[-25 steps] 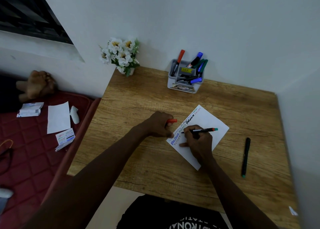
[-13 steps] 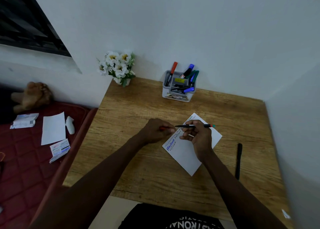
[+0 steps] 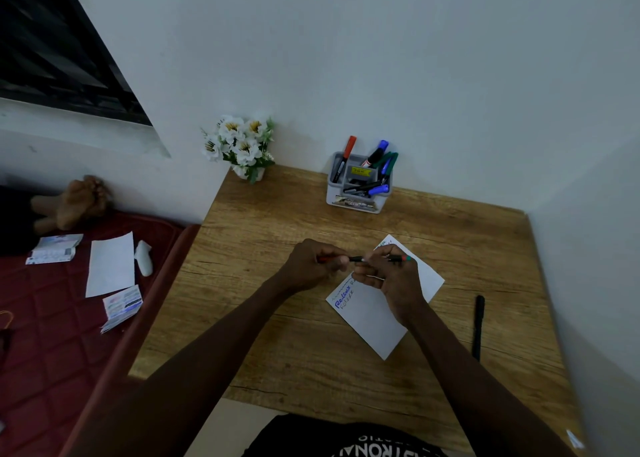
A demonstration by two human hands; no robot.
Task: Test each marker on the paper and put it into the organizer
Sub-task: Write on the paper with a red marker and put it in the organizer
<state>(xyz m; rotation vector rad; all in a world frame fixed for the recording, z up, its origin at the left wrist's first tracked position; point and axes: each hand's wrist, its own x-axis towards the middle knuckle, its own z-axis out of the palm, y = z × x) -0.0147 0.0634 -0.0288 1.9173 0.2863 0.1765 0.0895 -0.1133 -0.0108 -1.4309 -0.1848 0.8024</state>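
- Head view, what has just changed: the marker (image 3: 357, 259) has come up off the paper (image 3: 370, 318) and now lies level in the air between the two hands, over the paper's far-left edge.
- The right hand (image 3: 391, 280) pinches its barrel. The left hand (image 3: 317, 264) is curled round the red cap (image 3: 322, 259) and meets the marker's tip end, so the hands are nearly together.
- Whether the cap is fully seated is hidden by the fingers.
- Meaning for the task: this marker's test looks finished and it is being capped. It then belongs in the organizer (image 3: 332, 198), which stands well apart at the far edge of the counter (image 3: 277, 335).
- One black marker (image 3: 478, 325) lies untested-looking on the right of the counter.
- Against a second ago: the right hand was then writing, tip down on the paper, while the left hand rested on the counter beside the sheet with the cap.
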